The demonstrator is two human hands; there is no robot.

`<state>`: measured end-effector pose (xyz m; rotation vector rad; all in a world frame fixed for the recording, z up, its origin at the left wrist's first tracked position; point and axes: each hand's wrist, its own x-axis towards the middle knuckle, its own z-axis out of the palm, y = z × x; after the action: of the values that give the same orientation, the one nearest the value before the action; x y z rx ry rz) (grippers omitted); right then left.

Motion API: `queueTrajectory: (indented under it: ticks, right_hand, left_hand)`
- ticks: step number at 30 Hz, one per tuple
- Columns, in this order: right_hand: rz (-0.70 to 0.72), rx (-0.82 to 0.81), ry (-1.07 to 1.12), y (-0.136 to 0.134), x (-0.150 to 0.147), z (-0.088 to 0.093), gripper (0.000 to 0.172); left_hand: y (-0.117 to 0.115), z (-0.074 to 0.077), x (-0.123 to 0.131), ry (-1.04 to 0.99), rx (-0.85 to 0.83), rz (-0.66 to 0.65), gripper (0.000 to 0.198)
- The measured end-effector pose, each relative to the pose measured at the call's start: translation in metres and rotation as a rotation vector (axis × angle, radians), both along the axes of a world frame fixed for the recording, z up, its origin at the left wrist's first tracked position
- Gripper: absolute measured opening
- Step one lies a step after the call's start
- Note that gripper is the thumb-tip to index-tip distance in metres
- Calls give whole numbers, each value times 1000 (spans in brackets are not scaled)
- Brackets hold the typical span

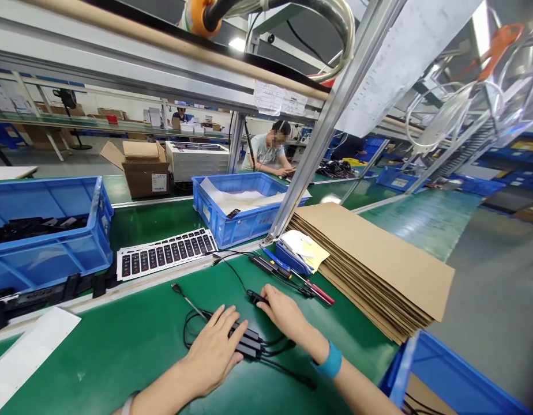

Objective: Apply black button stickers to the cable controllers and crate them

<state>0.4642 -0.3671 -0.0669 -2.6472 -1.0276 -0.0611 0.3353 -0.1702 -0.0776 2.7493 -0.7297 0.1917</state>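
My left hand [213, 351] lies flat with its fingers spread over a row of black cable adapters [250, 341]. The adapters rest side by side on the green bench, their cables running out at both ends. One USB plug [176, 288] points away to the upper left. Just right of them, my right hand [280, 311] is closed, thumb and fingers around a small black cable connector [254, 297]. A thin black cable leads from that connector toward the back ledge. Fingers and palm hide part of the adapters and of the connector.
Behind the hands lie a red screwdriver [321, 293], a blue pen [275, 259] and a small blue tray [295, 258]. Printed label sheets [165, 253] are at the back left. Cardboard sheets [379, 248] are stacked right; blue bins [50, 259] stand around. A person [269, 151] sits beyond.
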Motion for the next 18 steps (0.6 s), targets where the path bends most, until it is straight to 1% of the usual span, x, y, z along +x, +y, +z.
queueTrajectory:
  ticks: [2, 3, 5, 6, 7, 9, 11, 13, 15, 18]
  right_hand:
    - [75, 22, 28, 8, -17, 2, 6]
    - [117, 29, 41, 12, -22, 3, 11]
    - [165, 35, 50, 19, -21, 6, 23]
    - [156, 38, 37, 22, -13, 7, 26]
    - [121, 42, 10, 23, -1, 8, 25]
    - [2, 51, -75, 23, 28, 8, 18]
    - [-110, 48, -157, 21, 53, 5, 17]
    - [-149, 30, -203, 19, 66, 1, 18]
    - [-112, 15, -212, 18, 62, -5, 18]
    - [13, 22, -177, 13, 36, -14, 19]
  left_hand:
    - [-1, -5, 1, -48, 5, 5, 56]
    - [-1, -8, 1, -61, 9, 8, 59]
    - [-2, -11, 1, -47, 26, 15, 65]
    - [-2, -10, 2, -22, 40, 12, 67]
    - [-3, -9, 2, 8, 52, 10, 69]
    - [-4, -4, 2, 54, 66, 12, 69]
    - [-5, 0, 1, 61, 72, 23, 67]
    - [-5, 0, 1, 35, 84, 31, 66]
    - [-4, -2, 1, 10, 97, 23, 66]
    - [-3, -7, 0, 18, 81, 2, 67]
